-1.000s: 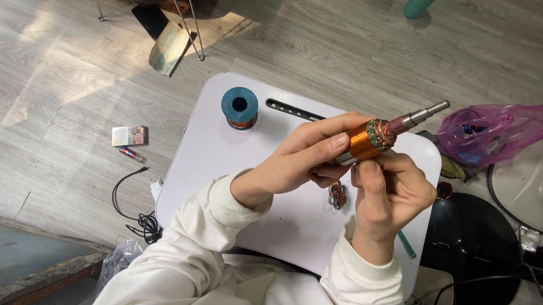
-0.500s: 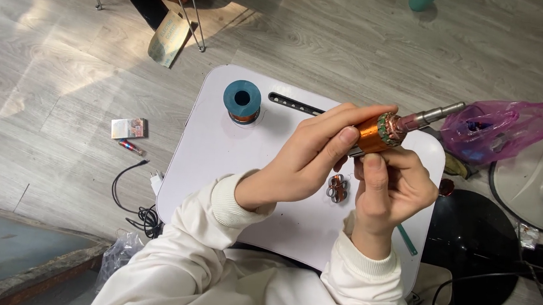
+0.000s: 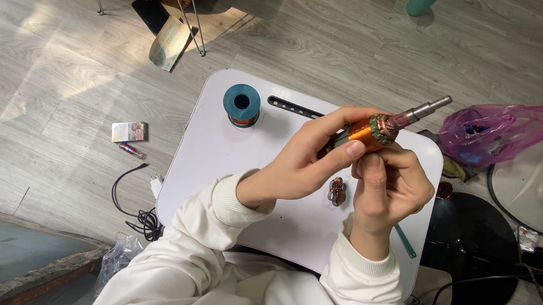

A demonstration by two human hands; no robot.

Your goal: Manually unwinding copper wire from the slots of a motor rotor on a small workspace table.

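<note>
The person sits over a small white lap table and holds a motor armature up above it with both hands. It is an orange-wound cylinder with a coppery ring at one end and a steel shaft poking out up and to the right, tilted rather than level. The left hand wraps around the body of the armature from the near side, fingers curled over the top and the thumb pressed flat against the orange winding. The right hand sits just under it, closed into a loose fist, its fingertips touching the underside near the coppery ring; whether it pinches anything small there, I cannot tell.

On the table below the hands lies a small coil of copper-coloured wire, just between the two wrists. Further up the table stands a teal spool with copper wire wound at its base, beside a dark slot in the tabletop. A green stick juts out past the right cuff.

Off to the right a pink plastic bag lies on the floor beside a white fan base. On the left, a small box and a black cable lie on the wooden boards
</note>
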